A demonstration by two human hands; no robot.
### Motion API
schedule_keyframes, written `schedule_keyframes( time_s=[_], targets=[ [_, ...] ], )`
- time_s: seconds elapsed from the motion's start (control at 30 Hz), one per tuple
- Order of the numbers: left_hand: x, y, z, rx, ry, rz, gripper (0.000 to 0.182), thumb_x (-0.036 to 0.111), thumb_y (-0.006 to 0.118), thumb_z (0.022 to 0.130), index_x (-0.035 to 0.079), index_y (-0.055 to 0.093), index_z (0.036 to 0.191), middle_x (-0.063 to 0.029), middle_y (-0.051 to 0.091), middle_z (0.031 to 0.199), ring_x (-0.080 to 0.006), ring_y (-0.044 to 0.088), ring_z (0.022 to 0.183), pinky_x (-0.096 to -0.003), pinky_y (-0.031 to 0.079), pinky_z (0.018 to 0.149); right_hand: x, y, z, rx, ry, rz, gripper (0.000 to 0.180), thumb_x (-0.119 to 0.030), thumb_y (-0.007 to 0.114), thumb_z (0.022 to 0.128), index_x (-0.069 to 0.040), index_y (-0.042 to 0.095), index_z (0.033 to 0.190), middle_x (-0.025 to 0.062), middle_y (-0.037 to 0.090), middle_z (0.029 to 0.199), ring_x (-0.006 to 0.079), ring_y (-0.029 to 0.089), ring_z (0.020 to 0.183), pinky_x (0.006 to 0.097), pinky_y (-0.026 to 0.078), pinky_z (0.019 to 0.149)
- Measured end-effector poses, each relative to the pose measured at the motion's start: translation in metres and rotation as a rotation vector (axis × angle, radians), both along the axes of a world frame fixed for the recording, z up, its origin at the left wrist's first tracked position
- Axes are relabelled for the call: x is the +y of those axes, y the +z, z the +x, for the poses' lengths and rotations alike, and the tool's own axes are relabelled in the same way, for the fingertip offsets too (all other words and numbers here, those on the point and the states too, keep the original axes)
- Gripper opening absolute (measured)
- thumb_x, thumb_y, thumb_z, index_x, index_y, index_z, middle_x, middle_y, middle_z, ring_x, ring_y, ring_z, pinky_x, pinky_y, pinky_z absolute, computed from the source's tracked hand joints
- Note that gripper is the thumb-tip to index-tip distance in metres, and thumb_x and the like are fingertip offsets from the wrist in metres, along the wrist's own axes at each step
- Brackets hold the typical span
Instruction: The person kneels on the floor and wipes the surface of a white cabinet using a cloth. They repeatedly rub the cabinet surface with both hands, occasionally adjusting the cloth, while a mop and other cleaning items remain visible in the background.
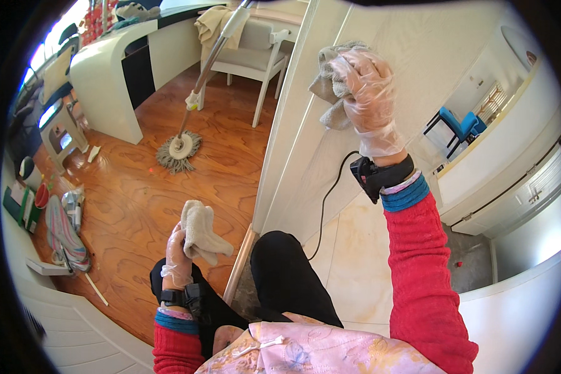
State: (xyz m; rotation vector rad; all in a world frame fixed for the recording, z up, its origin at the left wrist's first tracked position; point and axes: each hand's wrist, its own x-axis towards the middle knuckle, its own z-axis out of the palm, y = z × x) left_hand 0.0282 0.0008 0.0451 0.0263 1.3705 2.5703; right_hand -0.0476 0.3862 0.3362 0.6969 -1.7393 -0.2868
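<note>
My right hand (367, 93), in a clear plastic glove, presses a bunched grey cloth (334, 89) against a pale door frame panel (304, 140) at upper right. Low on the left, my left hand (178, 255), gloved the same way, holds a folded beige cloth (200, 231) above my knee, away from the panel. Both wrists wear black strapped devices, and a black cable (325, 201) hangs from the right one.
A mop (180, 147) stands on the wood floor (163, 201), near a white chair (255, 51) and a curved white desk (103, 84). A stool (63, 135), bags and slippers (68, 231) lie left. Pale tiles (355, 262) cover the right side.
</note>
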Motion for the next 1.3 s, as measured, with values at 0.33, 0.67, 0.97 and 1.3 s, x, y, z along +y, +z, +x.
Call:
schedule_keyframes(
  time_s=[0.33, 0.67, 0.97, 1.3],
  targets=[
    [0.004, 0.006, 0.002, -0.009, 0.025, -0.036, 0.045, 0.022, 0.044, 0.095, -0.002, 0.054, 0.131, -0.007, 0.062, 0.116, -0.0162, 0.057, 0.104, -0.0277, 0.044, 0.091, -0.007, -0.126, 0.001, -0.295, -0.007, 0.143, 0.039, -0.011, 0.069, 0.073, -0.015, 0.066, 0.112, 0.0042, 0.064, 0.114, 0.025, 0.06, 0.107, 0.0409, 0.048, 0.096],
    [0.0, 0.004, 0.002, -0.062, 0.04, 0.008, 0.047, 0.022, 0.045, 0.093, -0.001, 0.053, 0.132, -0.0072, 0.063, 0.118, -0.0163, 0.058, 0.106, -0.0287, 0.046, 0.091, -0.015, -0.066, -0.007, -0.148, 0.039, 0.112, 0.035, -0.01, 0.065, 0.077, -0.018, 0.068, 0.111, 0.0042, 0.066, 0.111, 0.0229, 0.061, 0.108, 0.0384, 0.051, 0.091],
    [0.006, 0.007, -0.001, -0.031, 0.025, -0.058, 0.046, 0.022, 0.043, 0.093, -0.002, 0.054, 0.131, -0.007, 0.063, 0.115, -0.0157, 0.057, 0.104, -0.0276, 0.045, 0.089, -0.047, 0.059, -0.044, 0.13, -0.033, 0.091, 0.035, -0.002, 0.061, 0.072, -0.004, 0.067, 0.106, 0.0108, 0.068, 0.113, 0.0316, 0.061, 0.115, 0.0471, 0.04, 0.108],
    [0.004, 0.002, -0.002, -0.098, 0.036, -0.046, 0.044, 0.02, 0.042, 0.093, -0.001, 0.054, 0.13, -0.0069, 0.062, 0.115, -0.0163, 0.056, 0.103, -0.0279, 0.044, 0.091, -0.053, -0.166, -0.019, -0.287, -0.324, 0.368, 0.042, -0.013, 0.056, 0.087, -0.014, 0.063, 0.129, 0.0062, 0.057, 0.139, 0.0198, 0.05, 0.133, 0.0394, 0.03, 0.118]
  ],
)
